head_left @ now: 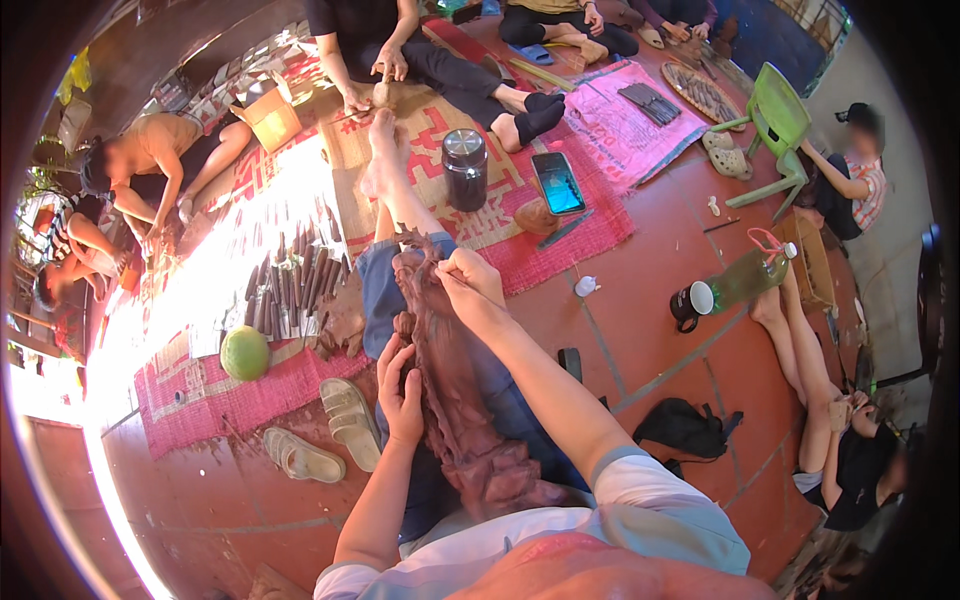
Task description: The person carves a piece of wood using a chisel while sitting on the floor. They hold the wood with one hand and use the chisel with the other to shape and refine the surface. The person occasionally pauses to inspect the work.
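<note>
A reddish-brown wood carving (455, 390), long and figure-like, lies lengthwise across my lap, its far end between my legs. Against its left side my left hand (401, 392) steadies it, fingers curled round the edge by a rounded knob. My right hand (472, 285) is closed in a pinch close to the carving's far end. Whatever it pinches is too small and hidden to name. Left of my legs, a row of wooden-handled carving tools (300, 285) is spread on a red patterned mat (190, 405).
A dark thermos (465, 170) and a phone (560, 185) stand and lie ahead. Left are a green round fruit (245, 353) and sandals (350, 422); right, a mug (691, 303), a green bottle (745, 283), a black bag (685, 428) and a green chair (775, 120). Several people sit around.
</note>
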Demonstrator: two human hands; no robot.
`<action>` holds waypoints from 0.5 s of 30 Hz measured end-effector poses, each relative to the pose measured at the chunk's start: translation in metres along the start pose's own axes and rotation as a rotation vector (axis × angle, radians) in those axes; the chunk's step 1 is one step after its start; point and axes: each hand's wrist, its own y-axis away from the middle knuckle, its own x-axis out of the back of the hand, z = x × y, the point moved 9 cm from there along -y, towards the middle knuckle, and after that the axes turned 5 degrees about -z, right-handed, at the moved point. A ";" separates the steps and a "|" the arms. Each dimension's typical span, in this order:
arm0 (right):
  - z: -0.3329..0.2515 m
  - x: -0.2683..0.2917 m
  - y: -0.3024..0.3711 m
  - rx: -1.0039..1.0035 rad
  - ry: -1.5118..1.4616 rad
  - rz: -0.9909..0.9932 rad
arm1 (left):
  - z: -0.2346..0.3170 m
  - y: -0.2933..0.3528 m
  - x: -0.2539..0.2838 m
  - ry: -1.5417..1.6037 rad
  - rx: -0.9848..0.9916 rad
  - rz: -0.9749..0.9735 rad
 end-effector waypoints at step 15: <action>-0.013 -0.005 -0.015 -0.037 0.039 -0.097 | 0.000 -0.002 0.002 -0.002 0.000 0.010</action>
